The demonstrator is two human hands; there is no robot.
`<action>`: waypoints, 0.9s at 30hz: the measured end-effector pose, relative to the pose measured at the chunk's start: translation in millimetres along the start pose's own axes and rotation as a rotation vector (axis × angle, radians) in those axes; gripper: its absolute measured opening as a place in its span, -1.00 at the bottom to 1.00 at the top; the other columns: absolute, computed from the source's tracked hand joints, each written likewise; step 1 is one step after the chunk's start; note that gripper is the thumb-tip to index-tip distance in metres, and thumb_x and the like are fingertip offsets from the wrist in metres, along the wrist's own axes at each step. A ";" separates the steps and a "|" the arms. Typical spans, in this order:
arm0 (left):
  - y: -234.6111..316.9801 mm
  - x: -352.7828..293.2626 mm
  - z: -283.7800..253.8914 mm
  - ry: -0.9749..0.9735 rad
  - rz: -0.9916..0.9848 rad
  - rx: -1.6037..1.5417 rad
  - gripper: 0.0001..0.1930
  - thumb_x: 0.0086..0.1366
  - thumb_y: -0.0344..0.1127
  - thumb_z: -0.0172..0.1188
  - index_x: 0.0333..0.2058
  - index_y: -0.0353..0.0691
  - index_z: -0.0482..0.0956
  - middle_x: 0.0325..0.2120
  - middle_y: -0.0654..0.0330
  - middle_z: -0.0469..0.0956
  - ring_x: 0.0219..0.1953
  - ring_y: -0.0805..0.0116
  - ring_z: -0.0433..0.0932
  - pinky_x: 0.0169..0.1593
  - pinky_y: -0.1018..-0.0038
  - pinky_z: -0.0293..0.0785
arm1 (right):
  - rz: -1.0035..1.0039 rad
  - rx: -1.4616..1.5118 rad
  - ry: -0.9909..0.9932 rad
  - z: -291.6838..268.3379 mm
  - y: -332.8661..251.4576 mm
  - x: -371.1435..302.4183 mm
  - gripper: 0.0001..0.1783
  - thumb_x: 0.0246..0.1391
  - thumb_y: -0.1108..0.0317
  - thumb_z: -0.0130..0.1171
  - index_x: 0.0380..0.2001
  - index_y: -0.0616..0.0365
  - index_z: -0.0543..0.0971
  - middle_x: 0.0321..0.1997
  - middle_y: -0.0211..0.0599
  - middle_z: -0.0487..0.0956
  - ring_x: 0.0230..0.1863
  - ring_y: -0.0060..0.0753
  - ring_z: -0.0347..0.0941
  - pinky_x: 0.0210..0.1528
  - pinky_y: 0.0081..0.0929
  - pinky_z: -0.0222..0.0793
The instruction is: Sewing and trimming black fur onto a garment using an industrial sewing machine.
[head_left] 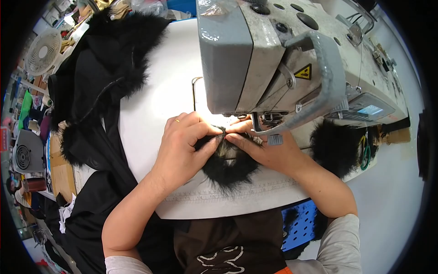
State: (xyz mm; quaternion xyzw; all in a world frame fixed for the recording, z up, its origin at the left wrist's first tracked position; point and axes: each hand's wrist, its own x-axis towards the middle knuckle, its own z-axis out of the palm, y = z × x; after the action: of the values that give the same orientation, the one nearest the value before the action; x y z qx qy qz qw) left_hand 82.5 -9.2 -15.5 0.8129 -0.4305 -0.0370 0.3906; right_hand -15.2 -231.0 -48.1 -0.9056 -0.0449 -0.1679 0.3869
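Note:
Both hands meet at a piece of black fur trim (230,171) on the white sewing table (155,105), just in front of the sewing machine (228,59). My left hand (185,144) pinches its edge between thumb and fingers. From the other side, my right hand (269,148) pinches the same edge, its thumb almost touching the left one. Part of the right fingers lies behind the machine's guard and presser area. The fur hangs in a curve below my hands, toward the ruler marks at the table's front edge. Bright lamp light washes out the needle area.
A black garment with fur edging (100,68) drapes over the table's left side. More black fur (335,148) lies at the right beside green-handled scissors (365,153). A blue perforated basket (299,226) sits below the front edge. A white fan (43,51) stands far left.

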 end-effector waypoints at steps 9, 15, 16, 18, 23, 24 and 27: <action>4.7 -0.5 -3.3 -0.003 -0.010 -0.005 -0.89 0.25 -0.40 0.40 -0.24 -0.16 0.74 -0.33 0.24 0.55 -0.14 0.18 0.54 0.11 0.25 0.36 | 0.026 -0.072 0.020 8.6 1.4 -1.9 -0.72 0.09 0.06 0.50 -0.46 0.00 0.70 -0.46 -0.28 0.67 -0.32 -0.09 0.58 -0.14 -0.16 0.40; -3.7 1.1 -4.2 -0.069 -0.053 -0.063 -0.91 0.27 -0.39 0.40 -0.25 -0.17 0.72 -0.32 0.22 0.55 -0.14 0.16 0.55 0.12 0.22 0.36 | 0.036 -0.005 0.044 7.9 -6.6 0.3 -0.71 0.06 0.04 0.49 -0.46 0.00 0.72 -0.51 -0.24 0.63 -0.35 -0.09 0.56 -0.16 -0.14 0.37; -4.5 2.0 -3.2 -0.084 -0.087 -0.105 -0.91 0.27 -0.39 0.40 -0.25 -0.17 0.71 -0.31 0.22 0.55 -0.13 0.15 0.55 0.13 0.21 0.36 | 0.035 -0.031 0.027 6.8 -5.3 0.2 -0.70 0.06 0.04 0.49 -0.46 0.02 0.72 -0.51 -0.21 0.63 -0.33 -0.08 0.57 -0.14 -0.14 0.39; 0.7 2.8 -3.6 -0.077 -0.060 -0.059 -0.90 0.27 -0.38 0.41 -0.25 -0.16 0.72 -0.31 0.22 0.56 -0.12 0.15 0.55 0.14 0.21 0.36 | 0.036 -0.056 0.012 4.6 -5.3 0.9 -0.70 0.07 0.05 0.48 -0.47 0.04 0.73 -0.50 -0.18 0.64 -0.31 -0.06 0.58 -0.11 -0.14 0.40; 0.8 4.1 -6.7 -0.089 -0.074 -0.039 -0.89 0.27 -0.36 0.42 -0.23 -0.15 0.72 -0.29 0.22 0.56 -0.09 0.16 0.56 0.18 0.20 0.36 | 0.027 -0.049 0.037 1.6 -11.4 3.1 -0.67 0.09 0.06 0.46 -0.48 0.11 0.75 -0.48 -0.11 0.66 -0.28 -0.04 0.60 -0.13 -0.14 0.42; -1.1 4.4 -6.3 -0.100 -0.082 -0.054 -0.88 0.27 -0.36 0.42 -0.23 -0.15 0.73 -0.29 0.22 0.56 -0.09 0.16 0.56 0.19 0.20 0.35 | 0.027 -0.049 0.039 0.2 -12.6 2.9 -0.67 0.09 0.06 0.46 -0.48 0.11 0.75 -0.48 -0.11 0.66 -0.28 -0.04 0.60 -0.13 -0.14 0.42; -8.3 5.7 -2.1 -0.122 -0.110 -0.053 -0.87 0.27 -0.35 0.43 -0.21 -0.15 0.73 -0.26 0.21 0.57 -0.07 0.15 0.55 0.21 0.17 0.32 | 0.073 -0.016 -0.002 -4.1 -14.9 4.2 -0.68 0.09 0.07 0.46 -0.41 0.13 0.75 -0.47 -0.11 0.68 -0.23 -0.03 0.62 -0.11 -0.09 0.45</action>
State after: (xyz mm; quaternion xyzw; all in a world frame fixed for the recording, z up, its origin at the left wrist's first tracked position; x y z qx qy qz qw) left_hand 92.5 -9.4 -18.0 0.8209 -0.4070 -0.1190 0.3825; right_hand -15.5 -223.7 -33.8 -0.9098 -0.0107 -0.1531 0.3855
